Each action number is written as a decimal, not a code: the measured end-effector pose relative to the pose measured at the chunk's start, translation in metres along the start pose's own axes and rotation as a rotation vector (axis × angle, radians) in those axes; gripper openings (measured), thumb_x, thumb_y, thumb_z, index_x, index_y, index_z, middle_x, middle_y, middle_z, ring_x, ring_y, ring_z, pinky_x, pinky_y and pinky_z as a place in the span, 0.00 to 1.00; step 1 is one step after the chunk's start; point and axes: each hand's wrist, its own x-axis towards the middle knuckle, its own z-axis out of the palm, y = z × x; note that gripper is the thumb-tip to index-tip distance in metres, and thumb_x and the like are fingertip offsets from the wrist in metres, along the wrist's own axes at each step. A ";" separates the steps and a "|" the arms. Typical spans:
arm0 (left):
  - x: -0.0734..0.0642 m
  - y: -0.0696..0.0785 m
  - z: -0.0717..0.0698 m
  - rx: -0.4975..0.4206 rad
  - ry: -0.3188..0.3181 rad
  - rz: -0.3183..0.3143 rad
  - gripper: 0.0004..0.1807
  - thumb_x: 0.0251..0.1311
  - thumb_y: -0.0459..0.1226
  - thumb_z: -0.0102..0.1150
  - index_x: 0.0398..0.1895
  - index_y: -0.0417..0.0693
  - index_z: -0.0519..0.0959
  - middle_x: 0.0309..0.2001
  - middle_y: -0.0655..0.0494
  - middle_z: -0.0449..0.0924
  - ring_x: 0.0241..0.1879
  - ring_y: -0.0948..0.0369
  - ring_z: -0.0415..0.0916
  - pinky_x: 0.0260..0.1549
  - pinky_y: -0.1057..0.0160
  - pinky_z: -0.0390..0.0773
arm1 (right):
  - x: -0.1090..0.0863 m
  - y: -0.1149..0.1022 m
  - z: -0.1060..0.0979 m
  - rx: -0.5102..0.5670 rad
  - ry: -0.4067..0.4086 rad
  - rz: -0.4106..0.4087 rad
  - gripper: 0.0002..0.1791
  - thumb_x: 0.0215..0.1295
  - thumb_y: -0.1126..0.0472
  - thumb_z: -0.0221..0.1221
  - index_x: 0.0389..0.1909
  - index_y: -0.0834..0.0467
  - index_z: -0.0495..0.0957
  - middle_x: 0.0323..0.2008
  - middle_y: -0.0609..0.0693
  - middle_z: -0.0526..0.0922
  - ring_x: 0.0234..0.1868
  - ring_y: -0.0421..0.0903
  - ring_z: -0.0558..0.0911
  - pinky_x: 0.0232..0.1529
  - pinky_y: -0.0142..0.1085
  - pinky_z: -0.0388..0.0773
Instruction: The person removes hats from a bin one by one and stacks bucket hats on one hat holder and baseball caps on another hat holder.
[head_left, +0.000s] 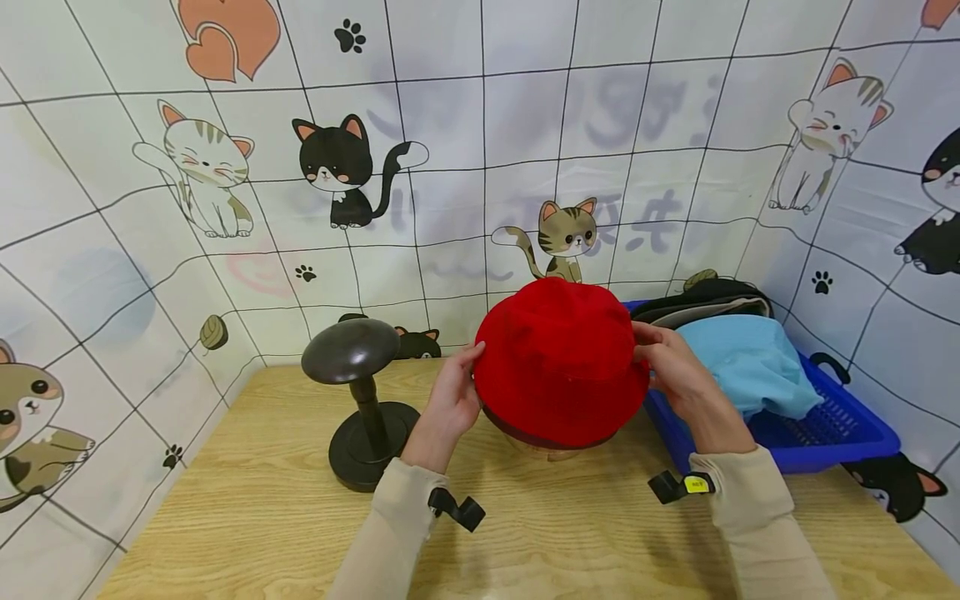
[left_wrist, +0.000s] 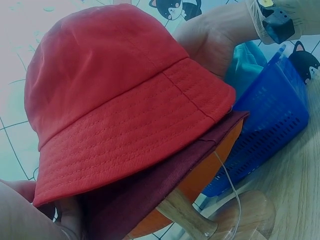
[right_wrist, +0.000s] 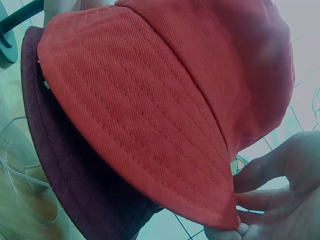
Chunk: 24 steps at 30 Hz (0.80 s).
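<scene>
A red bucket hat [head_left: 558, 358] with a stitched brim sits between both hands, crown up. My left hand [head_left: 453, 396] pinches its brim at the left, thumb on top. At the opposite side my right hand [head_left: 678, 367] grips the brim, its fingers curled at the edge in the right wrist view. Directly beneath is a maroon hat [left_wrist: 165, 185], its brim showing below the red one, with an orange surface [left_wrist: 210, 162] under it. A wooden hat stand [left_wrist: 187, 215] with a round base supports the lower hat; its top is hidden by the hats.
On the left stands a black mushroom-shaped hat stand [head_left: 352, 354]. A blue basket [head_left: 832, 446] at the right holds a light blue hat [head_left: 742, 358] and black headwear [head_left: 705, 300]. Cat-print cloth walls [head_left: 450, 125] enclose the wooden table [head_left: 247, 500] behind and at the sides.
</scene>
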 end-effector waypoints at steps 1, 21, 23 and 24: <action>0.000 0.000 0.000 0.003 -0.002 0.002 0.16 0.77 0.40 0.51 0.64 0.53 0.66 0.59 0.61 0.72 0.57 0.61 0.71 0.61 0.60 0.67 | 0.000 0.000 0.000 0.001 0.000 0.000 0.32 0.77 0.66 0.44 0.81 0.60 0.55 0.51 0.39 0.75 0.47 0.40 0.76 0.50 0.40 0.79; 0.001 -0.001 -0.002 -0.001 -0.007 -0.011 0.16 0.77 0.39 0.50 0.64 0.54 0.67 0.60 0.61 0.71 0.58 0.61 0.70 0.60 0.61 0.66 | -0.001 0.000 0.000 0.005 -0.003 0.003 0.32 0.77 0.66 0.44 0.81 0.60 0.55 0.54 0.40 0.74 0.50 0.41 0.76 0.51 0.42 0.77; 0.001 -0.001 -0.002 0.000 -0.008 -0.011 0.16 0.77 0.39 0.50 0.63 0.54 0.67 0.60 0.61 0.71 0.58 0.62 0.70 0.60 0.61 0.66 | 0.000 0.000 0.000 0.003 0.000 0.003 0.32 0.77 0.66 0.44 0.81 0.60 0.55 0.54 0.41 0.74 0.50 0.41 0.76 0.50 0.42 0.77; 0.001 -0.001 -0.002 0.000 -0.008 -0.011 0.15 0.77 0.39 0.50 0.63 0.54 0.67 0.59 0.61 0.71 0.58 0.62 0.70 0.60 0.61 0.66 | 0.000 0.001 0.000 0.003 0.001 0.004 0.32 0.77 0.66 0.44 0.81 0.60 0.55 0.53 0.40 0.74 0.50 0.41 0.76 0.50 0.42 0.77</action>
